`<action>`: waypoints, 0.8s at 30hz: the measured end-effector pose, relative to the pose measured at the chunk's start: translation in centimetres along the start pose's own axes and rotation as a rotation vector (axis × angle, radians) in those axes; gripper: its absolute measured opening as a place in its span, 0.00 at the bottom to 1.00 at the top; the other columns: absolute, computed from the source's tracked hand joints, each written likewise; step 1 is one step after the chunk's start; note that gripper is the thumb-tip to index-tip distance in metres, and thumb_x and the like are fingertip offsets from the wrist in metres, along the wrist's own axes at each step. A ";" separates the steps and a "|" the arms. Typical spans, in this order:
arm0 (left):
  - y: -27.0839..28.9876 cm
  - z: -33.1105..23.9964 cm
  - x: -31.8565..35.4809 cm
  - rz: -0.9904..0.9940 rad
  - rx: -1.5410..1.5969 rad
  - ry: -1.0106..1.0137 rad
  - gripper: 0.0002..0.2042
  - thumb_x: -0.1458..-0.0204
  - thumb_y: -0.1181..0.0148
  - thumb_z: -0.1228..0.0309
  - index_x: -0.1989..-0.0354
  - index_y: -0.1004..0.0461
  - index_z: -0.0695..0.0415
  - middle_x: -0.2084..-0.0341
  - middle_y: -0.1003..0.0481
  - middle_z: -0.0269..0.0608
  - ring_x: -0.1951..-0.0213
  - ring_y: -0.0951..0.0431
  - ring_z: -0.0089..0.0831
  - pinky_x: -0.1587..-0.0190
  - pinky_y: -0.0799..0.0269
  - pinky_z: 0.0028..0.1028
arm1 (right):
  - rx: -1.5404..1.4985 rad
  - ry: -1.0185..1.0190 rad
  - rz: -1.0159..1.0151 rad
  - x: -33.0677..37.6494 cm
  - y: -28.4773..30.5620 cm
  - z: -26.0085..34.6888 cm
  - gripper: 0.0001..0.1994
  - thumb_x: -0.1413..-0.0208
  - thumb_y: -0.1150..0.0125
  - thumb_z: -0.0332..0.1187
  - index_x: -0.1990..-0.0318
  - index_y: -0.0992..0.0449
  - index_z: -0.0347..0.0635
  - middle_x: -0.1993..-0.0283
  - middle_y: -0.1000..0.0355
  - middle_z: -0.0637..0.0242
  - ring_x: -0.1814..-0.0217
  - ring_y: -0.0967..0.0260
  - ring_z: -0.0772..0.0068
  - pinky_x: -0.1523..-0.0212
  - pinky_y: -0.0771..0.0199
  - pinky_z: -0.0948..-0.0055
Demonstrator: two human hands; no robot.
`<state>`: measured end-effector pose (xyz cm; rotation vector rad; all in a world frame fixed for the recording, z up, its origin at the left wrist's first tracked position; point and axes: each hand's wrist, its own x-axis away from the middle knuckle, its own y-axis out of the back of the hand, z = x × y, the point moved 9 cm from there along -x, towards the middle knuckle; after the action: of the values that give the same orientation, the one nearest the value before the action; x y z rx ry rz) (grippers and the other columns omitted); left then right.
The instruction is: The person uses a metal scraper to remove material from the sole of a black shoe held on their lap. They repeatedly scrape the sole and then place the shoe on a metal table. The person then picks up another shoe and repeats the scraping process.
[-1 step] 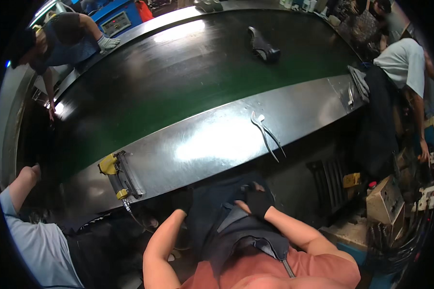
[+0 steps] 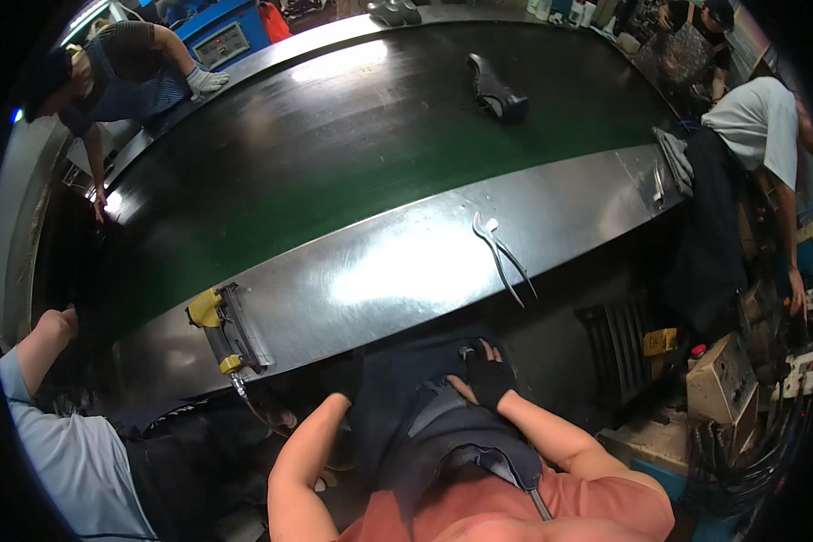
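My right hand (image 2: 490, 378), in a black fingerless glove, rests on the dark apron (image 2: 397, 370) over my lap. Its thumb and fingers are spread, and nothing shows in its grip. A black glove covers my left hand (image 2: 343, 384) at the other side of the apron; its fingers are lost against the dark cloth. Beyond my hands, steel lasting pincers (image 2: 499, 257) lie on the metal ledge (image 2: 388, 262), handles toward me. To their left a yellow and black nail gun (image 2: 219, 330) lies on the ledge, joined to an air hose.
A black shoe (image 2: 497, 90) sits on the dark green conveyor belt (image 2: 334, 172). Co-workers stand at the left, far left and right. A control box with a red button (image 2: 698, 350) stands at the right, near a black slatted rack (image 2: 614, 352). Grey cloth (image 2: 673, 161) hangs at the ledge's right end.
My right hand has shifted slightly on the apron, and its fingers are now more spread and clearer. The pincers and nail gun have stayed in place.
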<state>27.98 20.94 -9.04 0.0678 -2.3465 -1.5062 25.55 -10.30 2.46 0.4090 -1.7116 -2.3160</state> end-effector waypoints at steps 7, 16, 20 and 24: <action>3.6 -2.8 1.3 -0.216 0.033 -0.065 0.27 0.42 0.57 0.48 0.46 0.29 0.57 0.44 0.32 0.52 0.42 0.35 0.54 0.39 0.43 0.45 | -0.157 -0.197 0.246 -0.9 -8.3 -3.3 0.37 0.48 0.46 0.53 0.41 0.41 0.28 0.37 0.50 0.29 0.31 0.57 0.32 0.32 0.58 0.43; 0.8 0.0 1.2 0.127 -0.061 0.138 0.27 0.42 0.56 0.47 0.47 0.29 0.57 0.47 0.30 0.55 0.46 0.31 0.55 0.43 0.38 0.45 | -0.137 -0.148 0.226 -1.1 -8.4 -2.6 0.37 0.49 0.44 0.51 0.40 0.42 0.29 0.35 0.52 0.32 0.30 0.59 0.35 0.32 0.59 0.44; 1.1 -0.6 1.3 0.146 -0.061 0.107 0.28 0.43 0.57 0.46 0.48 0.28 0.57 0.49 0.28 0.56 0.47 0.30 0.55 0.44 0.36 0.45 | -0.155 -0.173 0.251 -1.0 -7.7 -2.5 0.36 0.49 0.44 0.51 0.41 0.40 0.29 0.35 0.51 0.32 0.30 0.57 0.35 0.32 0.58 0.46; -0.3 1.3 0.9 0.183 -0.052 0.205 0.31 0.43 0.61 0.43 0.48 0.28 0.58 0.49 0.29 0.56 0.49 0.28 0.56 0.46 0.35 0.45 | -0.134 -0.151 0.231 -0.9 -7.2 -2.3 0.35 0.47 0.46 0.51 0.41 0.38 0.29 0.35 0.50 0.33 0.30 0.58 0.35 0.32 0.57 0.47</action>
<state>26.67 21.71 -9.57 -0.0061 -2.0910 -1.4009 27.04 -10.02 -4.97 0.0101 -1.5600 -2.3217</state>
